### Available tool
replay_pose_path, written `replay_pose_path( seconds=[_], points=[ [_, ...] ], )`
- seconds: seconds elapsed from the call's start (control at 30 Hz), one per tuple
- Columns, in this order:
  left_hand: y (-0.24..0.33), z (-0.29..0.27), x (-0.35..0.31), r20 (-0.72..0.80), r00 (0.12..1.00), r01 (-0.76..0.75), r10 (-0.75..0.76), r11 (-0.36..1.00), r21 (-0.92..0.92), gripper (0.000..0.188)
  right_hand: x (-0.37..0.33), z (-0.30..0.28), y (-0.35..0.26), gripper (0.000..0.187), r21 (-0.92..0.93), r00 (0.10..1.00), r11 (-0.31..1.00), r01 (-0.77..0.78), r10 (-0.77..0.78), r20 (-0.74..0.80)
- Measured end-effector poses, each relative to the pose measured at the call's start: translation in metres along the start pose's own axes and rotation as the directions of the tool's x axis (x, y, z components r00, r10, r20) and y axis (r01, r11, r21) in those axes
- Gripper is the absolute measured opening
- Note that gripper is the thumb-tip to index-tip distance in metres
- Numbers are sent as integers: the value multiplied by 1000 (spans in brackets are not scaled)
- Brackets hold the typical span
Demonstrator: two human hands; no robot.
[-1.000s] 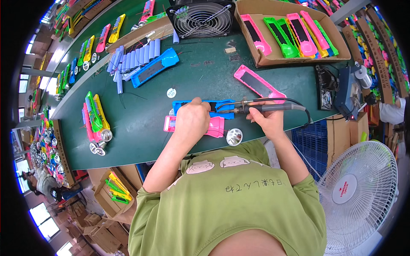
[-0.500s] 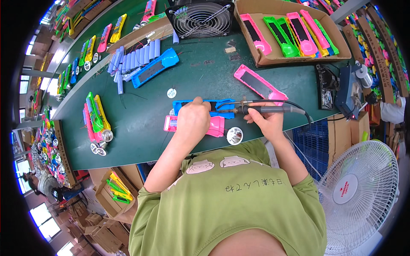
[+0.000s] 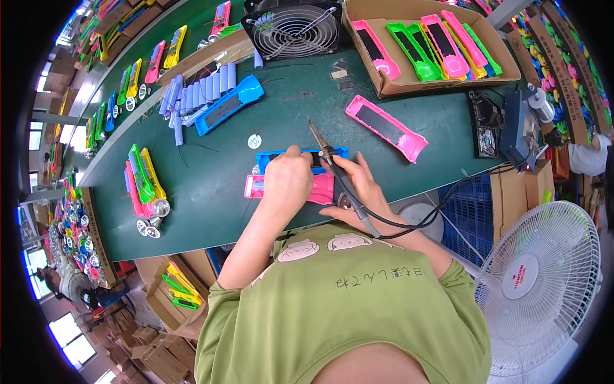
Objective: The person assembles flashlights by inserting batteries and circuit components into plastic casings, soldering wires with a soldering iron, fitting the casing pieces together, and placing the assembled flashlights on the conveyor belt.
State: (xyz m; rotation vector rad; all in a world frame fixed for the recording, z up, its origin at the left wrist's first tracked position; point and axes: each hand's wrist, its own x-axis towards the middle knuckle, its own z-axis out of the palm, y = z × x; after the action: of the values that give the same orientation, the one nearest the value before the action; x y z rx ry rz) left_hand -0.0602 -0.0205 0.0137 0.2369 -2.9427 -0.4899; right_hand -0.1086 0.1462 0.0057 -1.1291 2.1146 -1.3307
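My left hand [image 3: 288, 182] is closed in a pinch over a blue flashlight housing [image 3: 263, 162] and a pink one [image 3: 325, 190] lying side by side. Its fingertips are hidden, so what they pinch does not show. In my right hand [image 3: 366, 191] is a soldering iron [image 3: 328, 152], its tip pointing up and away over the bench. The thumb and lower fingers of that hand reach round a shiny reflector cup [image 3: 345, 201], mostly covered by the hand. A black cable trails from the iron toward the right.
Another pink housing [image 3: 387, 128] lies right of the iron tip. Purple battery cells [image 3: 208, 89] and a blue housing [image 3: 230, 105] are at back left. A metal-grilled fan [image 3: 294, 32], a carton of housings [image 3: 422, 89] and a soldering station [image 3: 521, 131] stand farther out.
The soldering iron has swung from pointing left over the blue housing to pointing up and away. My right hand has come nearer and left, onto the reflector cup. My left hand stays in place.
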Motion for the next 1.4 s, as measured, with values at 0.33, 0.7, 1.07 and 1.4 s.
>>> replay_pose_path(
  seconds=[0.33,0.7,1.07,1.4],
  points=[
    [-9,-42,-15,-4,980,-191,198,942,-275,14,6,5,4,78,-70,988,994,88,-96,-121],
    [-15,4,-34,-274,924,-324,265,925,-199,20,24,-17,16,71,-65,995,993,101,-102,-7],
    [-16,12,-35,-302,935,-286,188,902,-323,17,-23,-13,12,28,34,915,975,221,-195,-354],
    [1,9,-38,-285,942,17,-178,873,-488,14,-47,12,18,21,467,818,872,143,162,-552]
  ],
)
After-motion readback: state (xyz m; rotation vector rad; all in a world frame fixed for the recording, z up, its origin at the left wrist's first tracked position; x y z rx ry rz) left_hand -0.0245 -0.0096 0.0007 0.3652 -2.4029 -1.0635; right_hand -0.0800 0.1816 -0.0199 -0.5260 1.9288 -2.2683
